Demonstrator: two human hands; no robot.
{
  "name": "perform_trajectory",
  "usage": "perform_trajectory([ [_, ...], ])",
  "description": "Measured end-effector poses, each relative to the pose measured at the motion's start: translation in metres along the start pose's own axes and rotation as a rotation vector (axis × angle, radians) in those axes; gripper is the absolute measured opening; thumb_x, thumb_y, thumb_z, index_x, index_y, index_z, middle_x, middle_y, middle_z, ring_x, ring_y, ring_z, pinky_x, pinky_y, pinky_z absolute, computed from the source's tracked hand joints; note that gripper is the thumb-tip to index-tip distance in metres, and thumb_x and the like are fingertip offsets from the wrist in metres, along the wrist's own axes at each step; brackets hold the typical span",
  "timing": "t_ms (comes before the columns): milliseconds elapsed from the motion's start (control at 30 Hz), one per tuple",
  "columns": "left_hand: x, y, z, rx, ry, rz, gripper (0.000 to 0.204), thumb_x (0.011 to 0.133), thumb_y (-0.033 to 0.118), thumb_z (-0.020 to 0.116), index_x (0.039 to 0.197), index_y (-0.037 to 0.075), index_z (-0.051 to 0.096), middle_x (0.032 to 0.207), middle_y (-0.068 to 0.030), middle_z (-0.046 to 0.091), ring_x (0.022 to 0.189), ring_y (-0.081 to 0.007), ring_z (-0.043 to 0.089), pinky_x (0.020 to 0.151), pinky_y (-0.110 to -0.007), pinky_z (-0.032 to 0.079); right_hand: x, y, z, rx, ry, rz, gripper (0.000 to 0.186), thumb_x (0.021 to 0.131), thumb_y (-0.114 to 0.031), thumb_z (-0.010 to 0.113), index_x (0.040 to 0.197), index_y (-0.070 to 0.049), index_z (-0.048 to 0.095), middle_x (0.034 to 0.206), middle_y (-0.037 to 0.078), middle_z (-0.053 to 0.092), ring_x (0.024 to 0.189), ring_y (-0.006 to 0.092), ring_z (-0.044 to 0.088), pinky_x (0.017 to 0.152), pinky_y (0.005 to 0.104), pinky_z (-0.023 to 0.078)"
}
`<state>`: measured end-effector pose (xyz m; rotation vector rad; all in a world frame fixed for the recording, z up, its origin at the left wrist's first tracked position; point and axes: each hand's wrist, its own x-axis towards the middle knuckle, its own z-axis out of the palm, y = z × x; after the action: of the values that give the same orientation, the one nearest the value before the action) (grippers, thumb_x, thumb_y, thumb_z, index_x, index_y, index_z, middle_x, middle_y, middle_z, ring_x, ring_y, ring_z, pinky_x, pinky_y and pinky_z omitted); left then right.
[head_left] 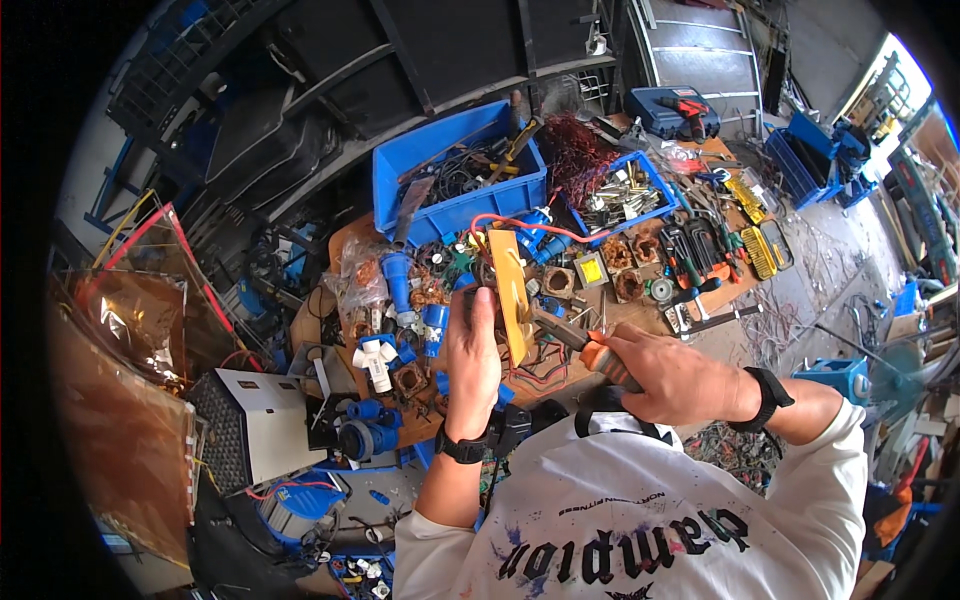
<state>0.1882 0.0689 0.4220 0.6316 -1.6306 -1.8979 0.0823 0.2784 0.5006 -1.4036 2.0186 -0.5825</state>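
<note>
My left hand (472, 350) is closed round the near side of a flat yellow panel (509, 290), which I hold tilted above the workbench. A red cable (515, 219) loops out behind the panel's upper end. In my right hand (668, 378) are pliers (603, 360) with orange and grey handles. Their metal jaws point left and meet the panel's right face near its lower part. What exactly the jaws grip there is too small to make out. My left fingers are partly hidden behind the panel.
A blue bin (460, 210) with cables stands at the bench's back, next to a smaller blue tray (655, 178) of metal parts. Blue industrial plugs (397, 280) lie left of my hands. Pliers and screwdrivers lie to the right, near a yellow bit case (762, 250).
</note>
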Motion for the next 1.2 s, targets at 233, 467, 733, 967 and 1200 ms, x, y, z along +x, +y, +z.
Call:
perform_trajectory([
  [233,-0.004,0.004,0.002,-0.121,0.009,-0.057,0.034,0.105,0.034,0.042,0.115,0.004,0.054,0.102,-0.0051,0.062,0.089,-0.0102,0.061,0.076,-0.026,0.050,0.000,-0.001,-0.002,0.054,-0.015,-0.004,0.049,0.078,-0.010,0.061,0.123,0.007,0.049,0.109,0.024,0.054,0.104,0.0415,0.056,0.088,0.0459,0.048],
  [467,-0.009,0.012,0.001,-0.284,-0.055,-0.113,0.041,0.106,0.035,0.037,0.128,0.004,0.053,0.111,-0.0055,0.063,0.096,-0.0109,0.063,0.079,-0.025,0.053,-0.003,0.007,0.003,0.133,0.007,-0.074,0.046,0.078,-0.007,0.060,0.121,0.007,0.050,0.107,0.023,0.055,0.096,0.0442,0.056,0.082,0.0445,0.049],
  [733,-0.008,0.014,-0.005,-0.324,-0.110,-0.042,0.038,0.106,0.030,0.034,0.128,0.005,0.051,0.114,-0.0057,0.059,0.102,-0.0116,0.061,0.085,-0.028,0.052,-0.008,0.013,-0.003,0.945,-0.050,0.133,0.049,0.081,-0.003,0.055,0.129,-0.001,0.051,0.101,0.005,0.060,0.090,0.0138,0.059,0.077,0.0290,0.050],
  [967,-0.009,0.017,-0.007,-0.287,-0.103,-0.014,0.034,0.107,0.028,0.033,0.121,0.004,0.052,0.110,-0.0058,0.058,0.098,-0.0112,0.060,0.084,-0.028,0.051,-0.005,0.044,0.005,1.133,-0.046,0.251,0.041,0.079,-0.005,0.059,0.120,-0.007,0.056,0.112,0.005,0.057,0.100,0.0180,0.058,0.091,0.0334,0.046],
  [1200,-0.009,0.005,-0.011,-0.100,-0.086,0.093,0.035,0.106,0.028,0.034,0.125,0.003,0.049,0.114,-0.0067,0.058,0.101,-0.0145,0.059,0.089,-0.030,0.049,-0.012,0.031,0.003,1.385,-0.075,0.294,0.054,0.077,0.000,0.072,0.125,-0.007,0.048,0.109,0.004,0.054,0.110,0.0194,0.056,0.096,0.0377,0.046],
])
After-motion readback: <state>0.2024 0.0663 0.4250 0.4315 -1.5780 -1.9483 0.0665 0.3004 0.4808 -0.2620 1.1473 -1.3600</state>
